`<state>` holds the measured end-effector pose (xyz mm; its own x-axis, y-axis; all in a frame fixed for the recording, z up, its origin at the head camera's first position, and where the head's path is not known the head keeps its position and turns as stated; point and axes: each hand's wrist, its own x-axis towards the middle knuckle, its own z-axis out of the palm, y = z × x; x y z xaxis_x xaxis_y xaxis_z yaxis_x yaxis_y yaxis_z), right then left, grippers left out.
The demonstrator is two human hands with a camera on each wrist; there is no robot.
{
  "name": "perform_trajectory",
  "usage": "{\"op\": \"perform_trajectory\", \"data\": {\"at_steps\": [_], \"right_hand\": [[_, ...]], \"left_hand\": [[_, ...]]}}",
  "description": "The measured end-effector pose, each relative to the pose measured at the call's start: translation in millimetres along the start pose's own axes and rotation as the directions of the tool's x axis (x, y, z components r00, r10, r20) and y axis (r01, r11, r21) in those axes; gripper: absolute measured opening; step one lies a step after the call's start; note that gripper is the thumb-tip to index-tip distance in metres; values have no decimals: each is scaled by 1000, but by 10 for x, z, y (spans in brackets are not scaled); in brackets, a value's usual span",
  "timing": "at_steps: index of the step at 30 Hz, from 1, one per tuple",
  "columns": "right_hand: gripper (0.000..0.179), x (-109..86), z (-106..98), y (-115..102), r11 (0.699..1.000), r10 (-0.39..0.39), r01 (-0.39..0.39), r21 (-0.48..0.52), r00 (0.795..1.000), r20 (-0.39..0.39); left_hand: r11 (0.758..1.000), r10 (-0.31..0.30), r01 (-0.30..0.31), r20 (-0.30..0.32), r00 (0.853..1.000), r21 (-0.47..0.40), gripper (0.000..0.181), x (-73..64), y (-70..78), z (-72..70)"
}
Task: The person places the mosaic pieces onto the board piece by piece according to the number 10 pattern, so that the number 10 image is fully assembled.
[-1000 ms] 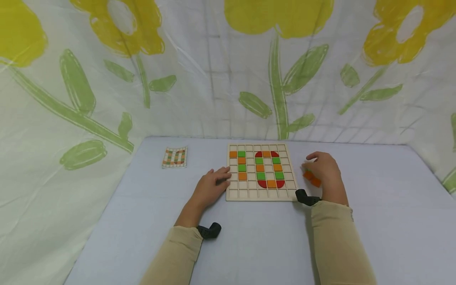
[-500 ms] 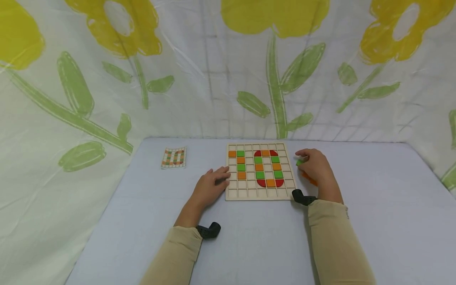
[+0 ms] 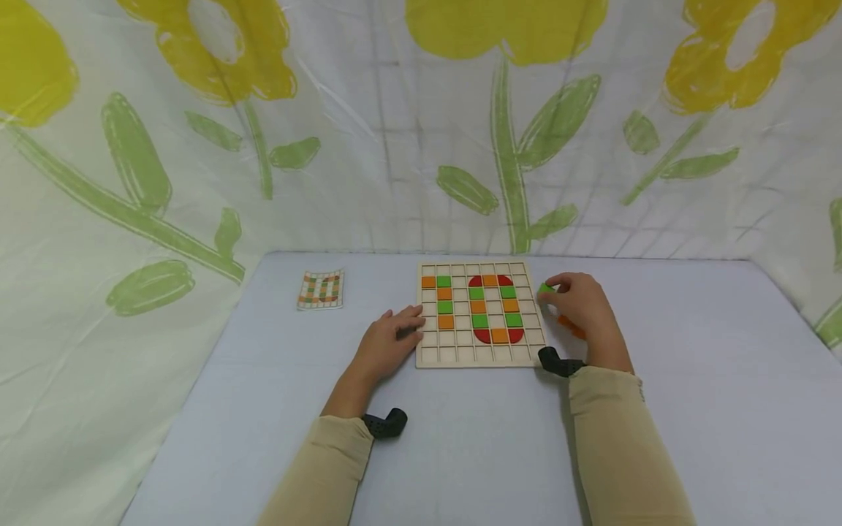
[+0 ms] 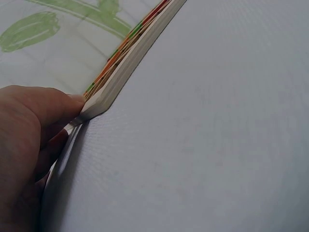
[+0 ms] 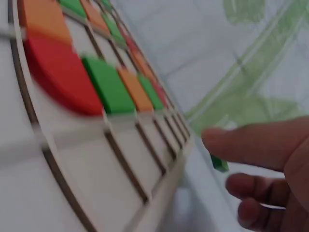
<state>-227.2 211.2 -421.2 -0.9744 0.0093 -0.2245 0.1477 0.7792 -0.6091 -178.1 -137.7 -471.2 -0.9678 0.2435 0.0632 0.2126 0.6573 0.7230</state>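
Observation:
A square wooden grid board point(image 3: 463, 356) lies on the table, with orange, green and red tiles set in its cells. They form the number 10. My left hand point(image 3: 387, 343) rests at the board's left edge, fingertips over the rim; up close, the thumb point(image 4: 63, 104) touches the side near a corner. Beyond the right edge, my right hand point(image 3: 582, 303) pinches a small green tile point(image 3: 546, 289) between thumb and fingers. The right wrist view shows only a bit of that green tile point(image 5: 219, 163) below the thumb. Orange tiles point(image 3: 571, 326) lie partly hidden beneath this hand.
A small printed card point(image 3: 320, 290) with a matching coloured grid pattern lies at the back left of the white-covered table point(image 3: 473, 438). Behind the table hangs a cloth point(image 3: 355, 183) with yellow flowers. Each wrist wears a black camera mount point(image 3: 387, 424).
My right hand has lifted a green tile from beside the orange ones and moved slightly left and away, toward the board's right edge. The left hand has stayed in place.

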Motion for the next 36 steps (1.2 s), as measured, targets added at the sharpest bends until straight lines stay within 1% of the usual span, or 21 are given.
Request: {"op": "perform_trajectory", "data": {"at_steps": [2,4,5,8,11,12,14,17,20,22,24,28,30,31,33,36], "right_hand": [[43,13,61,-112,996,-84,85,-18,995,58],[40,0,155,-278,986,-163,167,-18,977,140],[37,-15,212,-370,978,-200,207,-17,962,184],[29,-86,405,-635,943,-316,332,-11,907,278],[25,-162,588,-830,914,-376,406,-26,867,328],[24,-181,642,-877,904,-391,426,-36,857,336],[23,-211,727,-946,892,-406,450,-53,846,346],[23,-241,806,-1011,890,-399,449,-75,849,346],[23,-254,841,-1038,898,-381,432,-88,861,337],[21,-254,852,-1043,898,-379,430,-94,864,331],[19,-246,864,-1045,892,-391,441,-100,863,319],[17,-228,885,-1041,881,-416,464,-95,854,312],[15,-219,868,-1020,882,-417,463,-90,854,312],[16,-212,845,-1004,887,-409,454,-84,857,312],[17,-194,766,-962,901,-384,426,-81,871,305],[21,-161,575,-842,932,-326,356,-65,904,278]], "left_hand": [[1000,-3,3,4,1000,2,32,-1,7,-5],[1000,5,-5,2,1000,-2,32,-1,14,-10],[1000,10,-10,-1,1000,-6,32,-1,16,-12],[999,30,-30,-13,999,-17,31,1,10,-8],[999,43,-43,-16,999,-9,30,0,-6,4],[999,42,-42,-15,999,-5,30,2,-10,7],[999,39,-39,-11,999,-2,30,4,-12,9],[999,29,-29,-10,1000,-14,31,3,6,-3],[1000,23,-23,-4,1000,-14,31,2,24,-17],[1000,19,-19,-1,1000,-15,31,3,31,-25],[1000,16,-16,1,1000,-11,31,10,28,-29],[1000,9,-9,5,1000,-9,30,17,14,-29],[1000,-2,2,11,1000,-4,31,15,7,-25],[1000,-6,6,14,1000,-3,31,12,5,-23],[1000,-6,6,17,1000,-4,31,5,2,-22],[1000,-1,1,9,1000,-2,31,3,-6,-17]]}}
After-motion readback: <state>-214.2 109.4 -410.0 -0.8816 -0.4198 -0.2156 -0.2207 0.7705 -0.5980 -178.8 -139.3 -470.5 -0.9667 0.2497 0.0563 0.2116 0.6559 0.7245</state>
